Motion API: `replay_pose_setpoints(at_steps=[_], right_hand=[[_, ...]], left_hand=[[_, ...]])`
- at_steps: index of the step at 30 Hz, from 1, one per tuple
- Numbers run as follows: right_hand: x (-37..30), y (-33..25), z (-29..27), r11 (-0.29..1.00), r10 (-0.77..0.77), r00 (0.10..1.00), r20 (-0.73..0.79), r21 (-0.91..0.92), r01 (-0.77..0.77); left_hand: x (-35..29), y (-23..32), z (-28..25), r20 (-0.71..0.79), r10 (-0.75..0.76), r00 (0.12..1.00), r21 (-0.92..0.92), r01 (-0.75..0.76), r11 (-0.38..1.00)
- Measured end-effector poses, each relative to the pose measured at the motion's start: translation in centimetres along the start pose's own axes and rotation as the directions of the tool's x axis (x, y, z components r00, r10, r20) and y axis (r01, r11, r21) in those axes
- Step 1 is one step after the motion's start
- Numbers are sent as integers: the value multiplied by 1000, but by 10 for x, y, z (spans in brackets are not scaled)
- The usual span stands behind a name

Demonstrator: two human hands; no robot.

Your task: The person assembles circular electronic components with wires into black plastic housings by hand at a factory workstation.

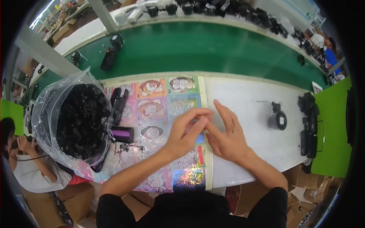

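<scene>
Above the middle of the bench, my left hand point(186, 130) and my right hand point(230, 140) meet at the fingers. The left one is curled, its thumb and fingertips closed at a finger of the right. Whether something small lies between them is too fine to tell. My right hand has its fingers stretched apart, one pointing away from me. Beneath the hands lies a sheet printed with colourful cartoon pictures point(152, 108). A black cylindrical motor-like part point(278, 120) with a white round label stands to the right, apart from my hands.
A clear plastic bag point(45, 114) full of small black parts stands at left, beside a purple cylinder point(122, 134) and black housings point(119, 102). More black housings point(308, 125) line the right edge by a green panel point(334, 129). A green conveyor belt point(182, 47) runs behind. Another person point(38, 171) sits at left.
</scene>
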State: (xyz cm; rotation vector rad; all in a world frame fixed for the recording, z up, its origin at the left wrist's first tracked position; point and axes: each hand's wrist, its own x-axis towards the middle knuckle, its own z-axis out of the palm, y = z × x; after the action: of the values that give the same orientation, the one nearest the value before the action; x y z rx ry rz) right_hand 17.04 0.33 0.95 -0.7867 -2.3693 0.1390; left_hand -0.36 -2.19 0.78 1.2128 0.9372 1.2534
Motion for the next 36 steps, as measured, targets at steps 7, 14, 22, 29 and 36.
replay_pose_setpoints(at_steps=[7, 14, 22, 29, 36], right_hand=[[-12, -2, 4, 996, 82, 996, 28, 27, -83], [-19, -6, 7, 983, 11, 991, 130, 180, -34], [-23, -3, -1, 968, -53, 999, -7, 244, 53], [-41, -12, 10, 886, -278, 959, 44, 397, 239], [-46, -16, 13, 856, -307, 952, 2, 438, 276]], left_hand=[[-12, -6, 13, 136, -167, 976, -222, 195, 955], [-25, -4, 3, 219, -177, 960, -198, 221, 955], [-25, -7, -4, -63, 254, 965, 320, -221, 921], [-25, 0, 13, 306, 297, 904, 441, -412, 797], [-29, -5, 12, 350, 184, 918, 272, -288, 918]])
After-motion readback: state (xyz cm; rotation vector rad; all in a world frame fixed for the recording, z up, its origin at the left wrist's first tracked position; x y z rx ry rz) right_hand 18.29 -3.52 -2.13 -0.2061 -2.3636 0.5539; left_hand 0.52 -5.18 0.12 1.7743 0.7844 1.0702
